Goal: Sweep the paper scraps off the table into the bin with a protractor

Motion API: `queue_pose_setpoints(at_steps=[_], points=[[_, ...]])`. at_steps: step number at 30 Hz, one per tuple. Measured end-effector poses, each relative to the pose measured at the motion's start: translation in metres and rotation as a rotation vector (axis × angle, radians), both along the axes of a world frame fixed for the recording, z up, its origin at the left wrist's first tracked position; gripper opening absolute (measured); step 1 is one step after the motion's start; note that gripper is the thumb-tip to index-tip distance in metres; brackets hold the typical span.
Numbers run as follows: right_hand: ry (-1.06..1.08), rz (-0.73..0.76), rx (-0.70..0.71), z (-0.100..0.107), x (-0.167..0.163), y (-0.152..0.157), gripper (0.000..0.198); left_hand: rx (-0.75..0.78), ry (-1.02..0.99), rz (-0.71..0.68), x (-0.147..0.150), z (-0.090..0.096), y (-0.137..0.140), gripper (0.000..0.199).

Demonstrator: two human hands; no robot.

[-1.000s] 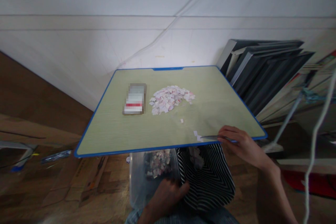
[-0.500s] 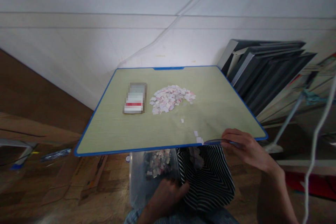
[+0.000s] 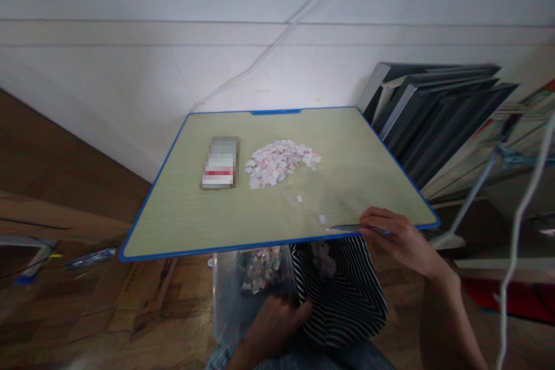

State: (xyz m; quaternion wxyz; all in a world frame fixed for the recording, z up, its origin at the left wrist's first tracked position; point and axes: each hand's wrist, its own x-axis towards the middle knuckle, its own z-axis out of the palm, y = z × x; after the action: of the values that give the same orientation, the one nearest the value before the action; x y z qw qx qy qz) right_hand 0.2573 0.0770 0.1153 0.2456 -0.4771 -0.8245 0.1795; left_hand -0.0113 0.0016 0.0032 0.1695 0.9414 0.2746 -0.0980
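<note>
My right hand (image 3: 392, 237) is closed on dark, slender tweezers (image 3: 353, 226) at the front edge of the pale green board (image 3: 173, 214). Their tips lie left of the fingers, close to a small white paper piece (image 3: 322, 219). A second loose piece (image 3: 299, 199) lies farther back, in front of a heap of paper squares (image 3: 277, 162). Below the board, my left hand (image 3: 277, 321) is curled with its thumb out, over a clear plastic bin (image 3: 223, 300) and beside a black-and-white striped bag (image 3: 342, 306). What its fingers hold, if anything, is hidden.
A pixelated flat box (image 3: 219, 163) lies on the board's left. Crumpled scraps (image 3: 262, 269) are in the bin. Dark panels (image 3: 437, 110) lean on the wall at right, near a hanging white cord (image 3: 514, 243). Flattened cardboard (image 3: 141, 289) is on the floor.
The tweezers have moved slightly back over the board's front edge. White paper at the edge by their tips has mostly gone from sight. My left hand is almost still.
</note>
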Motion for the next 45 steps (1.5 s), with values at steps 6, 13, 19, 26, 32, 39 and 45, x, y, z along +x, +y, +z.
queue_pose_setpoints(at_steps=[6,13,19,26,32,39,45], points=[[0.015,0.000,0.003,-0.004,-0.002,0.003,0.014,0.001,-0.013,0.017,0.000,0.000,-0.001,0.037],[-0.034,-0.012,-0.012,-0.004,0.000,0.006,0.017,-0.025,-0.037,0.025,-0.001,-0.004,-0.003,0.037],[-0.097,0.021,-0.077,0.006,0.013,-0.005,0.019,-0.046,-0.012,0.013,-0.001,-0.001,-0.002,0.038],[-0.074,-0.005,-0.066,0.008,0.006,-0.007,0.020,-0.049,-0.024,0.016,0.000,-0.001,-0.001,0.041],[-0.103,0.050,-0.019,0.003,-0.007,0.003,0.020,-0.034,-0.028,0.022,-0.001,-0.003,-0.003,0.042],[-0.174,0.095,-0.026,0.005,-0.021,0.011,0.020,-0.026,-0.035,0.014,-0.001,-0.002,-0.002,0.038],[-0.208,0.123,0.009,0.006,-0.044,0.022,0.020,0.006,-0.037,0.010,-0.001,-0.005,-0.002,0.037]])
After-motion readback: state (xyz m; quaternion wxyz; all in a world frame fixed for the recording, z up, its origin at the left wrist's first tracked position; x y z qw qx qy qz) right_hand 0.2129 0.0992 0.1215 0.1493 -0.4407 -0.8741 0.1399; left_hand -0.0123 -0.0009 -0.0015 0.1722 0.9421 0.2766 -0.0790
